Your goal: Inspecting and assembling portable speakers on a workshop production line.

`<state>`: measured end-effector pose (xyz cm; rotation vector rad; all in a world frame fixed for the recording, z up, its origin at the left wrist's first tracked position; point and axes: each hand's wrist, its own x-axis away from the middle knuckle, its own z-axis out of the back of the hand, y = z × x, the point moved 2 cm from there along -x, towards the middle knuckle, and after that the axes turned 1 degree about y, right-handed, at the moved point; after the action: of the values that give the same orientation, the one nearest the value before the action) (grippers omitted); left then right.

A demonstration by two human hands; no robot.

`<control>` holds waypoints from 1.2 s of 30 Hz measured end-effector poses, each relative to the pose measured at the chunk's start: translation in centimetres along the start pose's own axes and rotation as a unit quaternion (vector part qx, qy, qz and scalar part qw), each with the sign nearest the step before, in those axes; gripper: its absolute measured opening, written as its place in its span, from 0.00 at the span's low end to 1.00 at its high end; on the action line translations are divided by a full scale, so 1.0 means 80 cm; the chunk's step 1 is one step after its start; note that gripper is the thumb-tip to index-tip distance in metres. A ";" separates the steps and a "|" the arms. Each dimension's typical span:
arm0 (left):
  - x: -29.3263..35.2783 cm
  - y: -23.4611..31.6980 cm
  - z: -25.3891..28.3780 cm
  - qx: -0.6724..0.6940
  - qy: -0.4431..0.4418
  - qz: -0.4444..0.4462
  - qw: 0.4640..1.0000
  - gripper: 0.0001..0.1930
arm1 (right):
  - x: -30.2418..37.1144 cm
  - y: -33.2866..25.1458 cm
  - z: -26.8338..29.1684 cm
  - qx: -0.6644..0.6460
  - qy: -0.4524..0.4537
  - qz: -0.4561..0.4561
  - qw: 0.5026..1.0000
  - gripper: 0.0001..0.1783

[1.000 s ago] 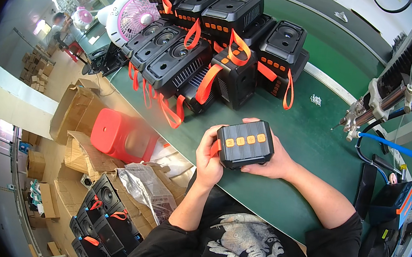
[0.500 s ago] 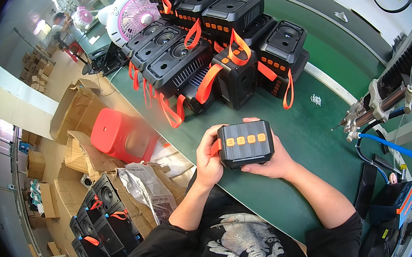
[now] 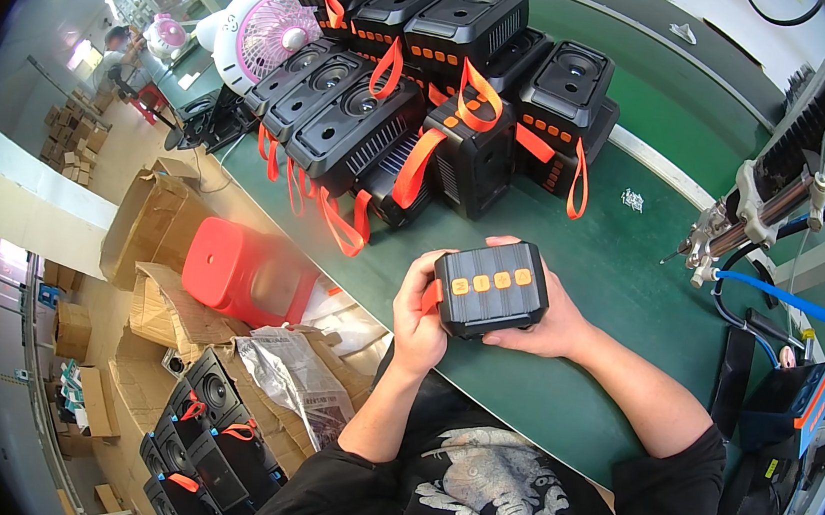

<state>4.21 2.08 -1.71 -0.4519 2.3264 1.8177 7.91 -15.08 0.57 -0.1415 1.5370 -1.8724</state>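
Note:
Between my two hands, over the near part of the green bench, is a black box-shaped portable speaker (image 3: pixel 489 311) with a row of orange buttons facing up. My left hand (image 3: pixel 418 320) is closed round its left side, where an orange strap (image 3: pixel 431 297) shows by the fingers. On the opposite side my right hand (image 3: pixel 558 323) grips it, thumb along the near edge and fingers behind. The speaker's underside is hidden. Beyond my hands stands a pile of similar black speakers (image 3: pixel 357 116) with orange straps, some lying with the round driver facing up.
A small heap of screws (image 3: pixel 632 199) lies on the green bench (image 3: pixel 621 280). At right stands a metal fixture (image 3: pixel 738 221) with a blue hose (image 3: pixel 790 300). A pink-and-white fan (image 3: pixel 267 31) is behind the pile. Left of the bench are a red stool (image 3: pixel 220 268), cardboard and more speakers (image 3: pixel 212 443).

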 end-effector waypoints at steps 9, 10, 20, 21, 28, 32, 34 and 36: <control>0.000 0.003 -0.002 -0.029 0.011 -0.017 0.999 0.18 | 0.000 -0.003 0.000 0.019 0.003 0.012 1.000 0.53; 0.000 0.003 -0.002 -0.033 0.011 -0.016 0.999 0.18 | 0.000 -0.004 0.001 0.026 0.006 0.021 0.999 0.53; -0.001 0.004 -0.003 -0.036 0.010 -0.029 0.999 0.18 | -0.001 0.000 -0.003 -0.025 0.020 -0.013 0.999 0.53; -0.001 0.004 -0.003 -0.038 0.011 -0.028 0.999 0.18 | -0.001 0.000 -0.003 -0.024 0.020 -0.014 0.999 0.53; -0.001 0.002 -0.002 -0.030 0.012 -0.018 0.999 0.18 | -0.001 -0.002 0.000 0.002 0.006 0.001 1.000 0.53; -0.001 0.002 -0.001 -0.026 0.009 -0.020 0.999 0.18 | -0.002 -0.001 -0.001 -0.010 0.008 -0.007 1.000 0.53; -0.001 0.001 -0.001 -0.026 0.010 -0.015 0.999 0.18 | -0.002 -0.001 -0.002 -0.036 0.015 -0.023 0.999 0.53; -0.001 0.001 -0.001 -0.023 0.012 -0.013 1.000 0.19 | -0.001 -0.001 -0.002 -0.027 0.016 -0.021 0.999 0.53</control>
<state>4.29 2.07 -1.57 -0.5094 2.2876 1.8674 7.89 -14.89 0.65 -0.1703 1.6179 -1.8739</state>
